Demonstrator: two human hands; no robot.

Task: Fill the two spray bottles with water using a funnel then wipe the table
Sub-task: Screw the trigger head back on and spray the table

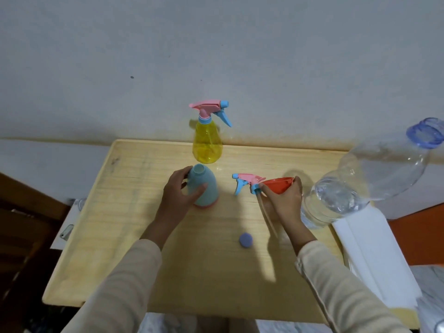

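**Funnel in hand, blue bottle open and waiting**

Head view: left hand wrapped around the blue bottle, standing upright mid-table, neck open, mouth facing up. Right hand grasps the orange funnel by its cone. Bottle mouth lies left of the funnel and slightly farther from the person, well apart; the funnel's spout isn't visible, so its tilt is unclear. Right hand is the one to carry it over, I'd say, spout down into the neck.

Removed sprayer head lies on its side beside the funnel, thin tube trailing toward the person. Yellow bottle upright at the far edge, sprayer on, see-through plastic, pear-shaped. Blue one opaque, matte, cone-shaped, pink base. Big clear water bottle at right, uncapped; small purple cap on smooth pale wood
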